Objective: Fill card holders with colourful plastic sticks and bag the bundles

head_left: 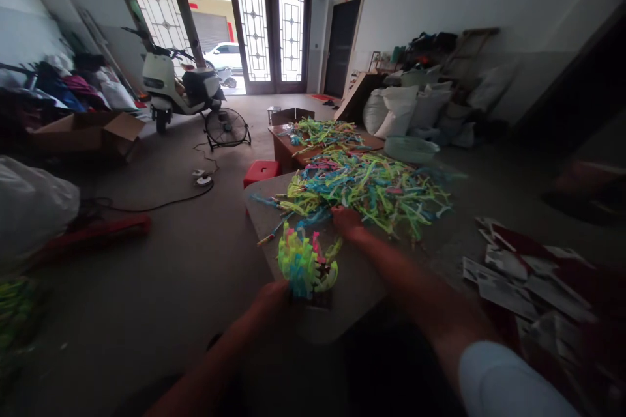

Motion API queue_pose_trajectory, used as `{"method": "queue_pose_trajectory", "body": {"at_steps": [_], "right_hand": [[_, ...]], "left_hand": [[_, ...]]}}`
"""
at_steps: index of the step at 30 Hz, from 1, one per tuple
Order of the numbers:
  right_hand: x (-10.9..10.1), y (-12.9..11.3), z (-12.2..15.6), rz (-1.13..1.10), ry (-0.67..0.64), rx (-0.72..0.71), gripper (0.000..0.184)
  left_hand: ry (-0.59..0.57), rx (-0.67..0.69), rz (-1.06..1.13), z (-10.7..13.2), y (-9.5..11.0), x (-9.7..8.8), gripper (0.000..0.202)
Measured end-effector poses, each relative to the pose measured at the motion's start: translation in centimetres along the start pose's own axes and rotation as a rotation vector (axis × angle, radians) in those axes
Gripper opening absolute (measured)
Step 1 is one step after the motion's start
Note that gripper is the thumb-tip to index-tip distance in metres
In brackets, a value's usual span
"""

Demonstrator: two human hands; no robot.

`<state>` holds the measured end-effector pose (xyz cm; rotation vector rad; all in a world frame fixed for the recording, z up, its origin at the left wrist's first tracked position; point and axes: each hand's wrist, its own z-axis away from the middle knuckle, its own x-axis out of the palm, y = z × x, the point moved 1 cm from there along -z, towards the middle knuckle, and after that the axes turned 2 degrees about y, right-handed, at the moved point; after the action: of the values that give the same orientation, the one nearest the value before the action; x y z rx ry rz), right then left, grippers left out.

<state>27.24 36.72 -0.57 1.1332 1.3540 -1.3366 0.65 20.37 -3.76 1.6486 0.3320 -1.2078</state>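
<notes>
My left hand (274,294) is at the near edge of the table, closed on an upright cluster of curved plastic pieces (303,267) in yellow-green, blue and pink. Its fingers are mostly hidden behind the cluster. My right hand (346,220) reaches to the near edge of a large tangled pile of thin coloured plastic strips (372,186). The fingers there look pinched together, beside a blue strip (317,215); what they grip is too small to make out. The grey tabletop (357,293) lies beneath both hands.
A second heap of strips (327,133) lies on a brown table beyond, near a pale green basin (411,149). A red stool (262,172) stands at the left of the table. Farther back are a floor fan (226,127), a scooter (183,85), and white sacks (398,107).
</notes>
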Motion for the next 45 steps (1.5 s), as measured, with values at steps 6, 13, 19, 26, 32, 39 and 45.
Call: {"method": "queue_pose_trajectory", "body": {"at_steps": [6, 13, 19, 26, 32, 39, 45], "right_hand": [[-2.4, 2.7, 2.5, -0.305, 0.107, 0.105, 0.019], [-1.1, 4.0, 10.9, -0.816, 0.1, 0.205, 0.029], [3.1, 0.9, 18.1, -1.064, 0.029, 0.286, 0.041], [3.8, -2.3, 21.2, -0.814, -0.028, 0.095, 0.04], [3.4, -4.0, 22.0, -0.542, -0.01, 0.096, 0.029], [1.8, -6.1, 21.8, -0.153, -0.114, 0.045, 0.03], [1.3, -7.0, 21.9, -0.043, -0.173, 0.071, 0.033]], "left_hand": [[0.039, 0.02, -0.028, -0.1, 0.0, 0.2, 0.018], [0.048, -0.04, -0.096, -0.5, 0.8, 0.4, 0.02], [0.054, -0.083, -0.197, -0.5, 2.3, 0.2, 0.028], [0.068, -0.09, -0.218, -0.4, 2.8, 0.0, 0.034], [0.076, -0.064, -0.216, -0.3, 2.6, 0.2, 0.032], [0.08, -0.071, -0.226, -0.5, 2.4, 0.4, 0.032], [0.081, -0.053, -0.208, -0.4, 2.6, 0.2, 0.034]]}}
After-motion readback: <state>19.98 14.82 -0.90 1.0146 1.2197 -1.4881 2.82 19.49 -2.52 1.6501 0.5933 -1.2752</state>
